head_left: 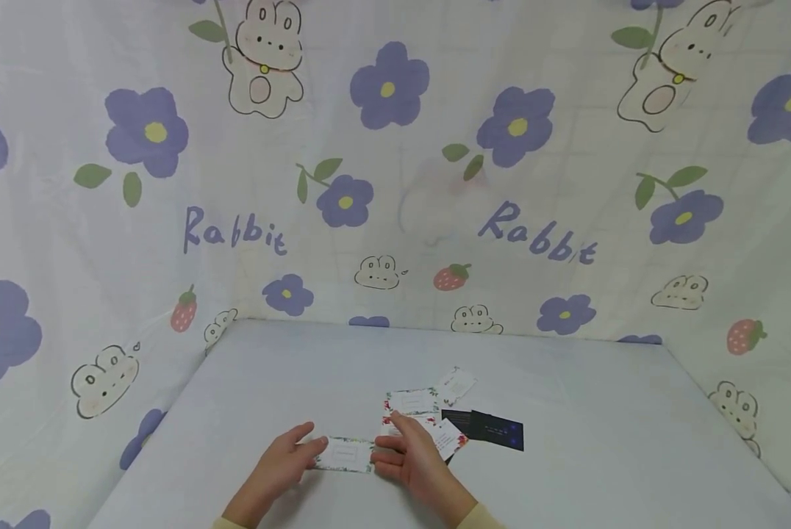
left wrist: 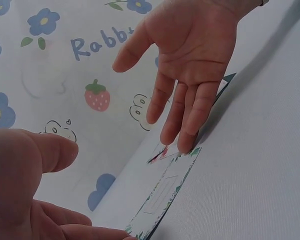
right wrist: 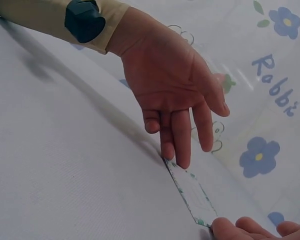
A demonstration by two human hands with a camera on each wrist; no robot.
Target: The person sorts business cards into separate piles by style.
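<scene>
A white card with a green leafy border lies flat near the front of the table, between both hands. My left hand is at its left end, fingers extended and thumb raised, fingertips right at the short edge. At the opposite end is my right hand, its straight fingers touching the card's edge and its thumb apart. The left wrist view shows the same card with the right palm facing across it. In the right wrist view, the left fingertips meet the card's far end.
Beyond the right hand lie overlapping cards: a floral white card, a tilted white card, a red-flowered card and a black card. A patterned curtain encloses the white table at back and sides.
</scene>
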